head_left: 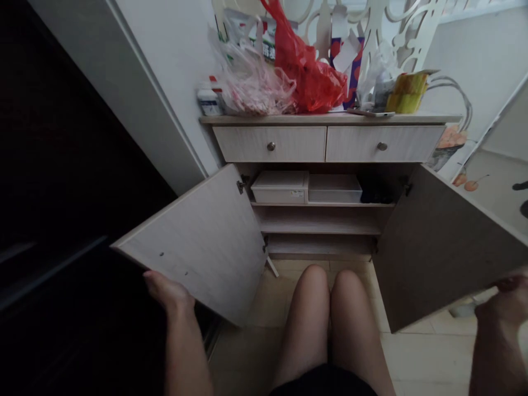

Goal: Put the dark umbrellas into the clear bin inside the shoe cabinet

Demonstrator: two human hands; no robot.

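Observation:
A low whitish wood-grain cabinet stands in front of me with both doors swung wide. My left hand (170, 290) is at the outer edge of the left cabinet door (202, 236), its fingers partly hidden behind the panel. On the other side, my right hand (504, 300) grips the edge of the right cabinet door (445, 247). Between the doors, the top shelf holds a white lidded box (278, 187), a shallower pale box (334, 188) and dark items (374, 190) that I cannot make out. Two lower levels, including the shelf (319, 220), show below.
Above the doors are two drawers with round knobs (271, 146). A red plastic bag (307, 77), a clear pinkish bag (258, 91), a white bottle (209, 102), a phone (371, 113) and a yellow packet (407, 92) crowd the cabinet top. My knees (315, 286) face the shelves.

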